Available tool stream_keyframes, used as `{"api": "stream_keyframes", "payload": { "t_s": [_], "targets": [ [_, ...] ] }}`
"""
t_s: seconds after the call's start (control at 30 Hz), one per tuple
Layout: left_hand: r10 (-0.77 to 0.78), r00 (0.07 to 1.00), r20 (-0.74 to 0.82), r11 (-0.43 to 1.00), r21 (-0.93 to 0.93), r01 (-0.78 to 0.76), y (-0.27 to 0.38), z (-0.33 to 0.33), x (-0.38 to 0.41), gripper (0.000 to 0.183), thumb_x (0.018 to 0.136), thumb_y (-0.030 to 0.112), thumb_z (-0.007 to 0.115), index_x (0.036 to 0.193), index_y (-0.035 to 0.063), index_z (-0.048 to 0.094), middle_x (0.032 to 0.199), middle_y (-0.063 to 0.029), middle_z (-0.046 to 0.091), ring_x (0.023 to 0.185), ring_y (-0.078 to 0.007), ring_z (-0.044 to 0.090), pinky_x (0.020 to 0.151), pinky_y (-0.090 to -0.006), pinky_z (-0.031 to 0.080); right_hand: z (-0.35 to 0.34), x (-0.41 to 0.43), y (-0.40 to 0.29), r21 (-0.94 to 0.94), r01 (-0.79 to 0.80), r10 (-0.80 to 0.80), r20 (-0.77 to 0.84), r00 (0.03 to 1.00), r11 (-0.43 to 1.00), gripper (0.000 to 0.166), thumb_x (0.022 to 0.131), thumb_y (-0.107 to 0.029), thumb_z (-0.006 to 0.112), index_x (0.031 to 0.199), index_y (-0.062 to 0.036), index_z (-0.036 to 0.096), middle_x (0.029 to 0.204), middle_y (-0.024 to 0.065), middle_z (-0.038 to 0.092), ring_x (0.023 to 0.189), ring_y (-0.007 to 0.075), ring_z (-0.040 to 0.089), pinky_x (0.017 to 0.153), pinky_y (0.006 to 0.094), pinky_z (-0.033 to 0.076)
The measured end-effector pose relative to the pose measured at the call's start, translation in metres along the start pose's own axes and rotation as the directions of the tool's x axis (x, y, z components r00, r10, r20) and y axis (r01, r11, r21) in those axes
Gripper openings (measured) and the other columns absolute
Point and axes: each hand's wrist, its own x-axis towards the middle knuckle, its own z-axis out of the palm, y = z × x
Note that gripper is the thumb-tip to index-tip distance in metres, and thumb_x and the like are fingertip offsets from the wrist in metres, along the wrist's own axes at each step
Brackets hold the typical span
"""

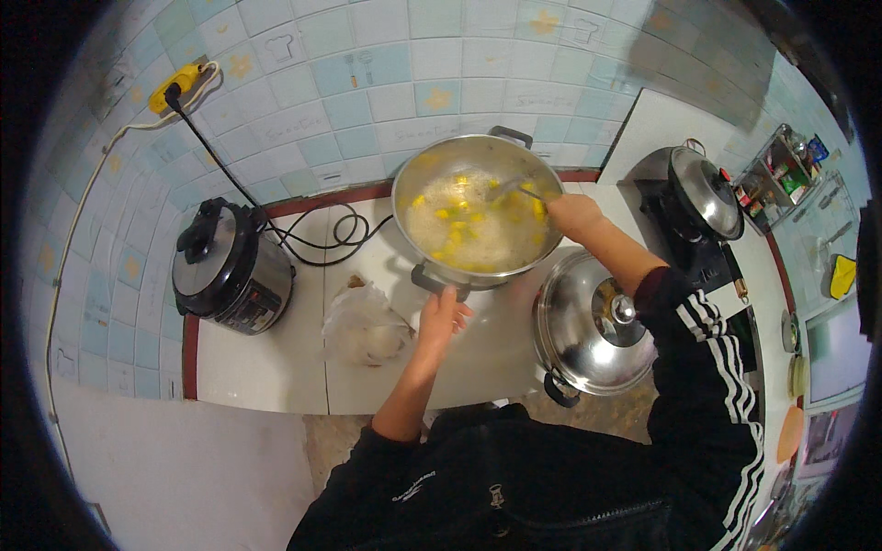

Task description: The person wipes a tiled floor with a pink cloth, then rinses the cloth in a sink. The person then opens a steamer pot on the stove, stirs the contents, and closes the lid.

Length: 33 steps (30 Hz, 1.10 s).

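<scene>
In front of me stands a wide stainless steel pot (410, 227) with cloudy liquid and many yellow chunks (451, 241) in it. My right hand (575, 217) is closed around the handle of a metal ladle or spoon (506, 187), whose blurred head dips into the liquid. At the pot's near dark handle (431, 279) is my left hand (442, 320), fingers loosely apart; a fingertip overlaps the handle, and I cannot tell whether it touches. Under my right forearm sits a large steel lid (568, 324), apparently on another pot with a black handle.
An electric pressure cooker (231, 268) stands on the left, its black cord (224, 155) running to a yellow power strip (176, 86). A plastic bag (365, 327) lies left of my hand. Farther right, a lidded wok (703, 193) sits on a stove; a spice rack (778, 175) stands beyond.
</scene>
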Motion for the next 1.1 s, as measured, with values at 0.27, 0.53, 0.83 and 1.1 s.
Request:
{"api": "stream_keyframes", "payload": {
  "t_s": [0.27, 0.53, 0.83, 1.1],
  "targets": [
    [0.001, 1.0, 0.01, 1.0, 0.029, -0.002, 0.0, -0.002, 0.001, 0.042, 0.094, 0.046, 0.042, 0.092, 0.0042, 0.047, 0.07, -0.0084, 0.063, 0.051, -0.0107, 0.051, 0.045, -0.024, 0.038, -0.019, -0.044, 0.026, -0.001, 0.129, -0.128, 0.097, 0.987, 0.992, 0.02, 0.077, -0.002, 0.053, 0.092, -0.0008, 0.066, 0.092, 0.0196, 0.065, 0.089, 0.0351, 0.063, 0.074, 0.042, 0.052],
    [-0.001, 1.0, -0.006, 1.0, 0.011, 0.001, 0.001, -0.002, -0.001, 0.041, 0.094, 0.043, 0.043, 0.1, 0.0032, 0.052, 0.069, -0.006, 0.062, 0.052, -0.0084, 0.05, 0.045, -0.0216, 0.037, -0.068, -0.074, 0.005, 0.049, 0.185, -0.189, 0.394, 0.899, 0.981, 0.027, 0.075, -0.003, 0.053, 0.099, -0.0047, 0.064, 0.092, 0.0203, 0.064, 0.089, 0.0357, 0.062, 0.078, 0.0439, 0.05],
    [-0.001, 1.0, 0.011, 1.0, 0.008, 0.001, 0.0, -0.002, 0.0, 0.039, 0.094, 0.042, 0.043, 0.093, 0.004, 0.05, 0.071, -0.0074, 0.062, 0.052, -0.0092, 0.05, 0.046, -0.0228, 0.037, -0.029, -0.04, 0.007, -0.036, 0.253, -0.249, 0.098, 0.964, 0.967, 0.018, 0.076, -0.005, 0.051, 0.089, -0.0025, 0.063, 0.086, 0.0193, 0.065, 0.083, 0.0356, 0.064, 0.072, 0.043, 0.051],
    [-0.006, 1.0, 0.002, 1.0, 0.013, 0.006, 0.003, -0.001, -0.001, 0.04, 0.094, 0.045, 0.043, 0.086, 0.0056, 0.048, 0.07, -0.0084, 0.063, 0.052, -0.0105, 0.05, 0.047, -0.0238, 0.037, -0.003, 0.006, -0.009, -0.049, 0.121, -0.126, -0.103, 0.987, 0.991, 0.013, 0.077, -0.007, 0.055, 0.081, -0.0056, 0.068, 0.086, 0.0145, 0.067, 0.084, 0.0296, 0.066, 0.067, 0.0404, 0.054]
  ]
}}
